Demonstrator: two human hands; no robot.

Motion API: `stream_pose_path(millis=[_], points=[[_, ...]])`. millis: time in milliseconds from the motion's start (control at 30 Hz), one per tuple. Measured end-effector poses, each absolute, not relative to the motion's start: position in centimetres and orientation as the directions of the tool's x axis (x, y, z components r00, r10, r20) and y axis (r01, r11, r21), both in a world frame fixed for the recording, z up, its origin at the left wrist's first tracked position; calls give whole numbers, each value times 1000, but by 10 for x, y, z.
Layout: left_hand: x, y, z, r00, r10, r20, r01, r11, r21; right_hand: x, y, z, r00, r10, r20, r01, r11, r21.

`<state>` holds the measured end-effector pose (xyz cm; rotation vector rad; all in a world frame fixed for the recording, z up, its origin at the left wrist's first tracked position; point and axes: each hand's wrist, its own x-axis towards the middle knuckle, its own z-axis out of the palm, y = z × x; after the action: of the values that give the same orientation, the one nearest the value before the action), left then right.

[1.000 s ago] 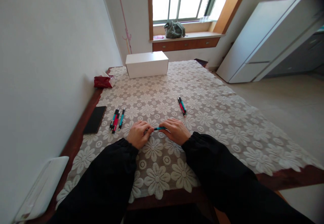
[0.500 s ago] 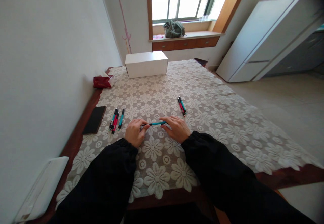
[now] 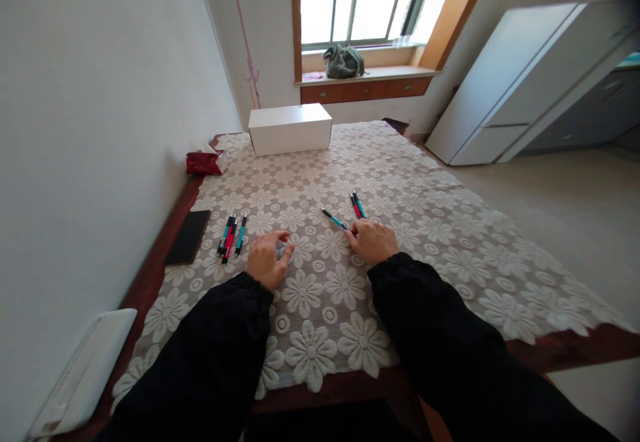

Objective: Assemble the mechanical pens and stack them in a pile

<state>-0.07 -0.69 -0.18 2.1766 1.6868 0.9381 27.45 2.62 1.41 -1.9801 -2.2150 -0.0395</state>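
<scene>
Teal pen (image 3: 334, 219) is pinched in the right hand (image 3: 371, 241) beside two sorted pens (image 3: 357, 205); the left hand (image 3: 265, 259) rests loosely curled, empty, near four unsorted pens (image 3: 231, 234).

Seven pens (image 3: 230, 234), one white box (image 3: 291, 129), one phone (image 3: 188, 236), two hands (image 3: 267, 259).

Daylight pours in through the barred, wood-framed window (image 3: 370, 2) at the far wall, blown out to plain white. The room is evenly bright, and the cream floral lace tablecloth (image 3: 425, 229) shows only soft, faint shadows. Wide-angle distortion bends the walls and the white cabinet (image 3: 525, 75); the upper right corner is blurred and dark.
</scene>
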Motion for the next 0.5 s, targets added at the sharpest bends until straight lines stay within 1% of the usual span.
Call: stream_pose_path(millis=[133,300,400,500], points=[[-2,-7,1,150,929,339,814,-311,491,283,30,14,-28,995,92,997,34,-66],[-13,-2,5,156,926,344,881,-288,374,291,34,11,14,998,57,1000,-13,-27],[-26,4,11,103,930,352,931,-215,296,294,36,11,29,999,45,999,-28,-23],[-42,10,19,0,927,375,972,-87,216,295,37,12,37,998,44,999,-36,-32]])
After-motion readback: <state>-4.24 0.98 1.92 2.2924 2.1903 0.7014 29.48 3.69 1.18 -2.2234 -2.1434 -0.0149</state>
